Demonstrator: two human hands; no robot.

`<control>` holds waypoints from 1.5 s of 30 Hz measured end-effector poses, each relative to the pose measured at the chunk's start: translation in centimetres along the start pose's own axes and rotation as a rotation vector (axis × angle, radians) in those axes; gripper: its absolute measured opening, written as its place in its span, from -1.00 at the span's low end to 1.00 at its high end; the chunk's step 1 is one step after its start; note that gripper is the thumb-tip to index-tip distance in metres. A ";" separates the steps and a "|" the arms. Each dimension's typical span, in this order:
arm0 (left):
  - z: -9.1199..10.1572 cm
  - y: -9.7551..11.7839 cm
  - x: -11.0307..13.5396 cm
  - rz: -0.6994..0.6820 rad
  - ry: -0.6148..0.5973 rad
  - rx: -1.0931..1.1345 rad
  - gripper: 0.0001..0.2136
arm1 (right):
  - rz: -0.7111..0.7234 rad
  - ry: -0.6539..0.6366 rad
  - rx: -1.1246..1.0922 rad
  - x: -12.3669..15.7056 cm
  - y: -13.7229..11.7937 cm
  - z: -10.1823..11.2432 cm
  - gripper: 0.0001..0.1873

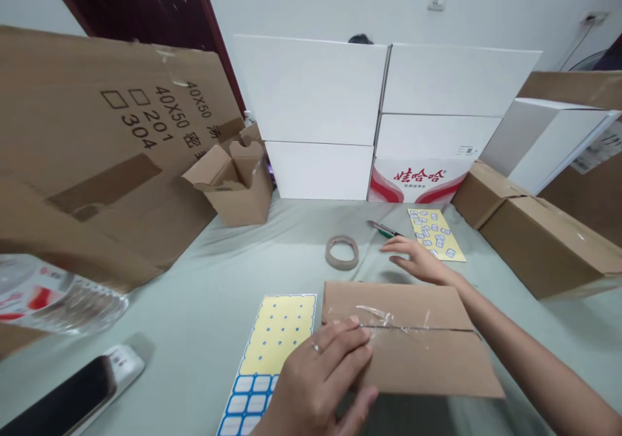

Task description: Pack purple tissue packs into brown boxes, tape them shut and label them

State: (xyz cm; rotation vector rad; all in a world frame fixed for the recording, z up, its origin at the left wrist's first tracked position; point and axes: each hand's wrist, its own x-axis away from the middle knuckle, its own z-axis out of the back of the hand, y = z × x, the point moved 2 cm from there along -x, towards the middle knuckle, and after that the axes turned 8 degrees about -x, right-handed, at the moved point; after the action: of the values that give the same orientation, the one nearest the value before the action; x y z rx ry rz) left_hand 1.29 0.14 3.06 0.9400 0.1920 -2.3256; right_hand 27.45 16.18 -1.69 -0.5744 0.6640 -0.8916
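Nearest me, my left grip (315, 374) pressed flat, fingers spread, on a small cardboard carton (418, 358) at 6 o'clock; my right grip (418, 261) hung released beyond it. Wrinkled clear tape (374, 316) across its seam seemed to call for smoothing; a tape roll (341, 252) lay at 12 o'clock.

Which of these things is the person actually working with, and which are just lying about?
Likely in use: left hand, right hand, taped cardboard box, roll of packing tape, blue-and-yellow label sheet, yellow sticker sheet.

Likely just lying about: phone, flattened carton, small open carton, stacked white boxes.
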 end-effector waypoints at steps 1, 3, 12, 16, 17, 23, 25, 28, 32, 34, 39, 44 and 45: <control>-0.1 -0.2 -0.1 -0.011 0.006 -0.005 -0.80 | 0.022 -0.053 0.000 -1.5 0.7 -1.4 -0.74; -0.2 -0.5 -0.2 -0.041 0.028 -0.033 -0.81 | 0.060 -0.131 -0.002 -3.9 1.7 -3.9 -0.69; -0.6 -0.6 -0.7 -0.027 0.031 -0.064 -0.77 | 0.034 -0.197 -0.150 -6.1 0.9 -3.8 -0.75; -0.7 -0.2 -1.5 0.079 -0.053 0.029 -0.85 | -0.056 -0.148 -0.205 -2.3 -3.6 2.0 -0.69; -0.6 0.0 -1.9 0.105 -0.092 0.040 -0.85 | -0.072 -0.128 -0.200 -1.0 -5.1 3.3 -0.69; 0.3 0.6 -4.0 0.276 -0.231 0.036 -0.79 | 0.058 -0.040 -0.050 5.7 -14.0 6.7 -0.85; 0.3 0.6 -4.4 0.390 -0.248 0.115 -0.80 | 0.112 -0.082 -0.013 7.1 -16.0 6.0 -0.82; 0.3 0.8 -4.4 0.524 -0.235 0.279 -0.78 | 0.126 -0.130 0.044 8.1 -17.6 4.4 -0.79; 0.3 1.5 -4.0 0.610 -0.223 0.435 -0.72 | 0.189 -0.102 0.119 8.3 -18.5 2.6 -0.82; 0.3 1.8 -4.0 0.623 -0.225 0.448 -0.74 | 0.230 -0.092 0.147 8.2 -18.8 2.2 -0.82; 0.0 2.0 -4.0 0.617 -0.217 0.388 -0.78 | 0.250 -0.094 0.160 8.0 -19.6 1.8 -0.83; 0.0 1.4 -3.8 0.627 -0.186 0.402 -0.82 | 0.235 -0.137 0.118 7.5 -18.7 2.3 -0.80; 0.1 1.2 -3.7 0.644 -0.167 0.412 -0.82 | 0.225 -0.168 0.113 7.3 -18.1 2.5 -0.75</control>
State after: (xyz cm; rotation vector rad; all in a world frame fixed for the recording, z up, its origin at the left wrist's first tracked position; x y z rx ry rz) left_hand 3.99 0.97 5.70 0.8282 -0.5966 -1.8420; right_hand 23.38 1.25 10.50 -0.4573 0.5107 -0.6575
